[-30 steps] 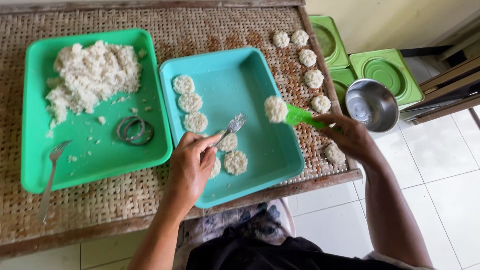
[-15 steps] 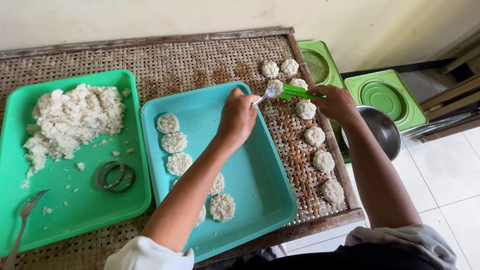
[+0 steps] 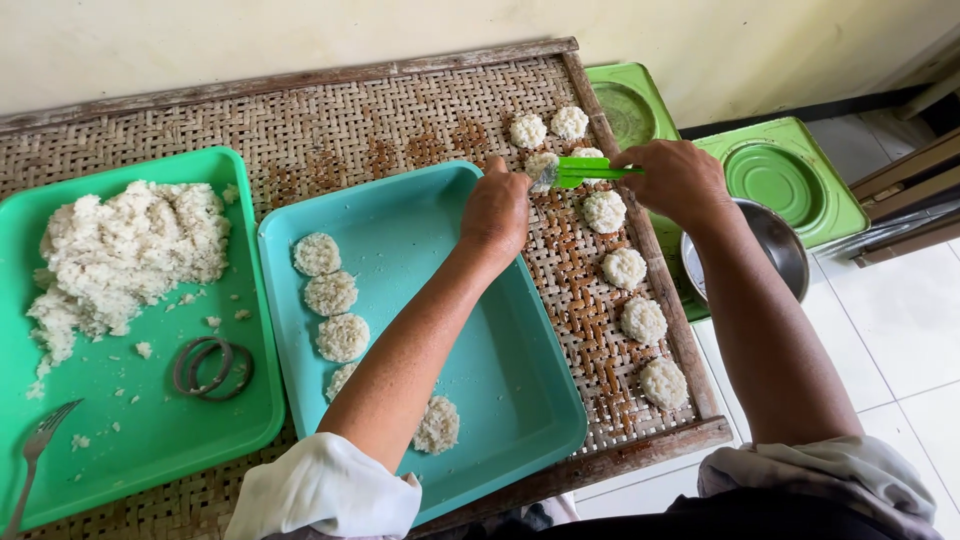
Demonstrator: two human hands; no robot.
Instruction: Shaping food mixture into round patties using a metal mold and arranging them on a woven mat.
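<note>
Now, scene by scene:
Change: a white rice cake is being set down on the woven mat; half a second ago it was being held higher on the tool, and a second ago it was being carried over the teal tray.
Right hand: it is being kept closed around the green spatula, whose blade is being pointed toward 9 o'clock.
Left hand: it is being held curled around a small metal utensil, mostly hidden, which is being pressed against the cake at the blade's tip.
Cake position: it is being placed at 9 o'clock of a neighbouring cake, just below the two cakes at the head of the row.
Row: six further cakes are being left to lie toward 5 o'clock along the mat's edge.
Tray stock: five cakes are being kept on the teal tray, one partly hidden by the forearm.
Meaning: the transfer from tray to mat is judged to be being carried on, cake by cake.
Elsewhere: loose rice, two rings and a fork are being left on the green tray.
</note>
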